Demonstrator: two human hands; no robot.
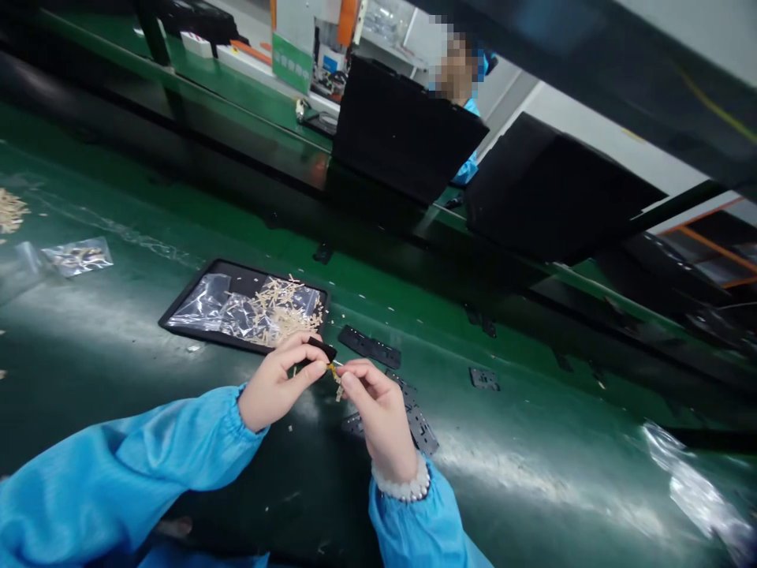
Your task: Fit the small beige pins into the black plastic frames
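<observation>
My left hand (273, 388) is closed on a small flat black piece (322, 348), held between thumb and fingers above the green work surface. A thin yellow-and-beige strip (333, 371) reaches from beside the black piece to the fingertips of my right hand (382, 406), which pinch it. Whether the strip is joined to the black piece I cannot tell. Just beyond my left hand lies a black tray (201, 333) with many small beige strips (282, 306) and clear plastic bags (206, 304). Flat black plates with holes (421, 422) lie partly behind my right hand.
A long black part (370, 347) and a small black plate (485, 379) lie to the right. A filled clear bag (80, 256) and a beige pile (9, 211) are at left. Plastic film (698, 489) lies far right. Behind dark panels (408, 130), a person in blue is partly visible.
</observation>
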